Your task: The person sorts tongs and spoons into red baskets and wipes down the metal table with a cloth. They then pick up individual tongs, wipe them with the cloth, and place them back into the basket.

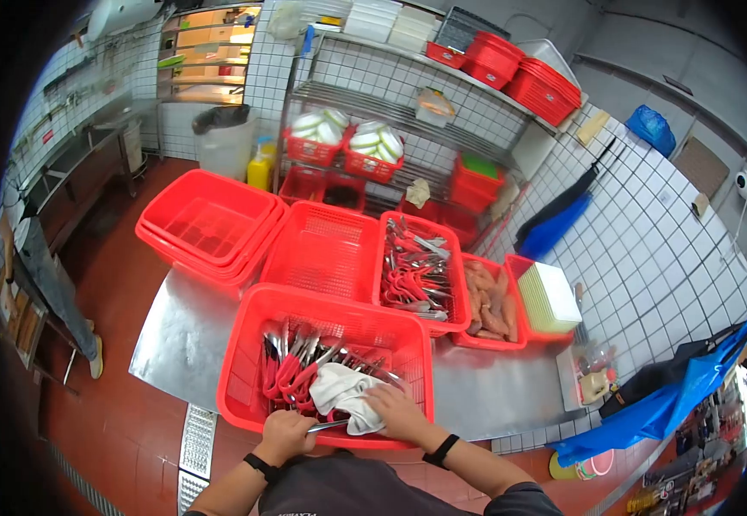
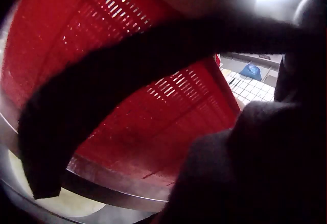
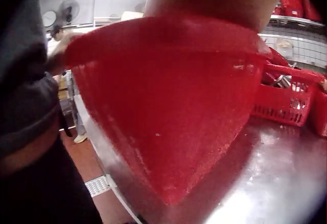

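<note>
Left hand (image 1: 287,433) grips a metal utensil (image 1: 330,425) jutting toward the right hand (image 1: 397,414), probably stiff, slick, best held by its end; right fingers grasp the soft-looking cloth (image 1: 339,391) beneath.

Matt white cloth (image 1: 337,389); shiny metal utensil (image 1: 328,425); glossy red plastic basket (image 1: 339,315); smooth metal table (image 1: 180,335)

Utensils (image 1: 292,365) in the nearest basket (image 1: 237,361)

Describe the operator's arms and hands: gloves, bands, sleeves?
Left hand and right hand are both ungloved. A plain black left wristband and black right wristband show. The right sleeve is dark grey and short.
</note>
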Demonstrator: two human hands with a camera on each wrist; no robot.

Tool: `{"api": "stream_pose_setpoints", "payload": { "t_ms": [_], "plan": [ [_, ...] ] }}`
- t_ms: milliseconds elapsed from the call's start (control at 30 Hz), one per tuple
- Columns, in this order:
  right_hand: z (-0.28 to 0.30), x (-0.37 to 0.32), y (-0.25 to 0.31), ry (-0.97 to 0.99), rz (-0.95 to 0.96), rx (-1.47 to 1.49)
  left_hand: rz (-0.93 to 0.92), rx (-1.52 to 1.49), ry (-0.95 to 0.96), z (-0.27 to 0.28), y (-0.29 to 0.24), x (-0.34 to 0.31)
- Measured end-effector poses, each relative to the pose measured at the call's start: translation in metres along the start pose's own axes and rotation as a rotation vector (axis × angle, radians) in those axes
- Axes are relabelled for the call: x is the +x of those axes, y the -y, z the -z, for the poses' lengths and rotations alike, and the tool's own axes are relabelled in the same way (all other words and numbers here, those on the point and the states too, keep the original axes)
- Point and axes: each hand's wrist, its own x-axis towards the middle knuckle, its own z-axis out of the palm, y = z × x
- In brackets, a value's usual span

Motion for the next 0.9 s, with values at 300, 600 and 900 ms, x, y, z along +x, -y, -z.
{"api": "stream_pose_setpoints", "payload": {
  "t_ms": [300, 600, 900],
  "plan": [
    [0.009, -0.011, 0.001, -0.114, -0.046, -0.065, 0.08, -0.052, 0.138, -0.005, 0.004, -0.007],
    [0.022, 0.002, -0.027, -0.665, -0.189, 0.152, 0.242, -0.134, 0.253, 0.005, -0.003, 0.007],
    [-0.012, 0.045, 0.036, -0.756, -0.51, 1.105, 0.296, -0.23, 0.335, 0.004, 0.008, 0.002]
  ]
}}
